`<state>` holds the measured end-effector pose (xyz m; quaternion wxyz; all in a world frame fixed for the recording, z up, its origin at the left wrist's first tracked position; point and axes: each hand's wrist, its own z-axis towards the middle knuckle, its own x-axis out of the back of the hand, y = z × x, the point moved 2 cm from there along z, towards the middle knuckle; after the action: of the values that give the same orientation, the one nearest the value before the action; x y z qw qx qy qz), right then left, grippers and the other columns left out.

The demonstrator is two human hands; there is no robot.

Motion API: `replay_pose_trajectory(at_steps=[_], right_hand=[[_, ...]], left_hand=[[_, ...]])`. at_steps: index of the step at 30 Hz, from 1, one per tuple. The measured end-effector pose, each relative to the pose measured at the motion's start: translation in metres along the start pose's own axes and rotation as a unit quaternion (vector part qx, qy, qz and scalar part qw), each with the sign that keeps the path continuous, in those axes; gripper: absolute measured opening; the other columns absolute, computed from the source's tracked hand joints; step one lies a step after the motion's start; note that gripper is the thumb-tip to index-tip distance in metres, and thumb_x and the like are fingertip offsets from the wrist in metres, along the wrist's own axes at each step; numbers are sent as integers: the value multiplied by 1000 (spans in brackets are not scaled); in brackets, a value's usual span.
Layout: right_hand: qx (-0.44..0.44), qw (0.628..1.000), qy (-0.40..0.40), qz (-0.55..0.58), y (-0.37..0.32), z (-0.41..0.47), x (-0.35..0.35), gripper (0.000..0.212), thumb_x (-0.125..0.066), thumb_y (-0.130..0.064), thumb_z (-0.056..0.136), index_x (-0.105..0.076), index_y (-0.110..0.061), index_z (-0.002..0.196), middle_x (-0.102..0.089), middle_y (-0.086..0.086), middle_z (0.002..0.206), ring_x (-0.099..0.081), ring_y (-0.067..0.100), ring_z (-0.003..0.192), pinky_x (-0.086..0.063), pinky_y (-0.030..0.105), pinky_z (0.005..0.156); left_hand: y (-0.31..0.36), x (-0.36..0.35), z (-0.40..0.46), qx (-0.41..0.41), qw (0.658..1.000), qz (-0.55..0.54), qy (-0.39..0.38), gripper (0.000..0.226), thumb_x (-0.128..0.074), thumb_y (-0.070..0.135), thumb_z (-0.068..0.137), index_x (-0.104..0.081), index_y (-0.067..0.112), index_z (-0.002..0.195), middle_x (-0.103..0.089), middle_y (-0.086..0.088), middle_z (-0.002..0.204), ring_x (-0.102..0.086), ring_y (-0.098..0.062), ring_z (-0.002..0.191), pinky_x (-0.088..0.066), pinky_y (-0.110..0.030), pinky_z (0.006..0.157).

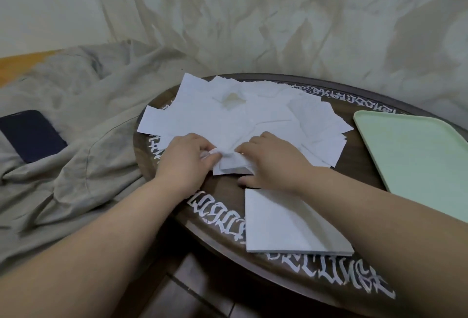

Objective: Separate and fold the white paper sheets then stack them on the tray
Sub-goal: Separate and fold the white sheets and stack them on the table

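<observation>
Round dark-brown wooden table (222,206) with white painted lettering round its rim, carrying everything for the job. Pale green flat plastic tray (415,160) at the right edge, bare of any folded sheet as far as visible, so stacking not yet begun. Wide scattered heap of loose white paper sheets (243,115) across the far half of the table, overlapping every way, clearly most of the work left. Neat flat pile of white paper with a thick grey edge (291,224) on the near side, partly under the right forearm; folded or merely unsorted, cannot tell. Single small white sheet (234,163) at the near edge of the heap, between both hands, looking half creased, probably a fold in progress. Left hand (187,158) with fingers curled, pinching that sheet's left corner. Right hand (271,163) with fingers bent down onto its right side, seemingly pressing and gripping it, thumb spread on the table. Overall judgement: very early, nothing delivered.
</observation>
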<state>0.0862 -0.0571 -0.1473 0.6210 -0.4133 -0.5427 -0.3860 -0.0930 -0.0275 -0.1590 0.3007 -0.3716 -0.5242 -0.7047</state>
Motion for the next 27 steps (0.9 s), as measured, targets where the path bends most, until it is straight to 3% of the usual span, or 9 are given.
replay_pose_trajectory(at_steps=[3, 5, 8, 13, 18, 21, 23, 25, 27], right_hand=[[-11, 998, 25, -53, -6, 12, -1, 17, -53, -22, 90, -60, -15, 105, -57, 4, 100, -52, 26, 99, -37, 34, 67], [-25, 998, 29, -52, -9, 17, 7, 15, -49, -13, 90, -60, -13, 99, -60, 6, 96, -56, 30, 92, -37, 34, 64], [-48, 995, 86, 10, -12, 21, 32, 15, -47, -15, 91, -59, -12, 99, -64, 8, 94, -56, 32, 88, -41, 36, 68], [-109, 979, 148, 93, -10, 26, 67, 13, -48, -18, 93, -50, -15, 81, -53, 1, 75, -45, 27, 74, -29, 34, 60], [-132, 947, 207, 206, -15, 20, 92, 27, -50, -17, 92, -43, -16, 66, -53, 4, 69, -48, 26, 70, -36, 36, 61], [-138, 923, 229, 278, -24, 7, 106, 26, -52, -16, 91, -46, -11, 66, -50, 2, 63, -45, 21, 64, -33, 33, 58], [-153, 888, 230, 368, -28, -2, 110, 23, -56, -16, 89, -55, -4, 69, -56, 10, 66, -48, 19, 66, -37, 32, 61], [-164, 835, 220, 477, -33, -14, 114, 20, -61, -18, 86, -62, 0, 77, -65, 17, 77, -57, 20, 72, -44, 32, 67], [-167, 779, 205, 569, -42, -28, 117, 11, -63, -13, 86, -67, -3, 84, -71, 11, 83, -66, 19, 78, -50, 34, 70]], left_hand=[[3, 12, 0, -16, 999, -37, -5, 20, -59, 31, 96, -73, 20, 104, -61, 3, 131, -50, -17, 125, -30, -21, 94], [2, 23, -1, -10, 998, -60, 8, 25, -51, 24, 99, -69, 21, 117, -54, 3, 141, -44, -14, 132, -26, -18, 98], [-5, 37, -5, 26, 994, -85, 56, 33, -44, 17, 101, -60, 20, 129, -47, 4, 147, -42, -18, 136, -29, -25, 108], [-8, 53, -12, 47, 986, -115, 108, 35, -44, 12, 100, -58, 16, 131, -51, 1, 142, -44, -13, 131, -28, -17, 98], [7, 76, -17, 61, 975, -143, 159, 13, -51, 17, 96, -65, 19, 97, -61, 3, 110, -54, -2, 78, -37, -25, 78], [20, 91, -21, 87, 967, -185, 155, 22, -53, 22, 96, -68, 11, 83, -66, -6, 79, -53, -1, 51, -39, -25, 58], [26, 97, -27, 95, 956, -244, 133, 24, -57, 26, 95, -69, 13, 78, -69, -13, 81, -57, -2, 57, -49, -21, 66], [29, 98, -35, 120, 939, -312, 78, 22, -62, 38, 93, -69, 25, 77, -72, -10, 92, -67, -17, 86, -55, -40, 87], [37, 98, -48, 157, 920, -358, -16, 24, -65, 57, 85, -65, 34, 84, -71, -1, 104, -66, -19, 102, -52, -48, 96]])
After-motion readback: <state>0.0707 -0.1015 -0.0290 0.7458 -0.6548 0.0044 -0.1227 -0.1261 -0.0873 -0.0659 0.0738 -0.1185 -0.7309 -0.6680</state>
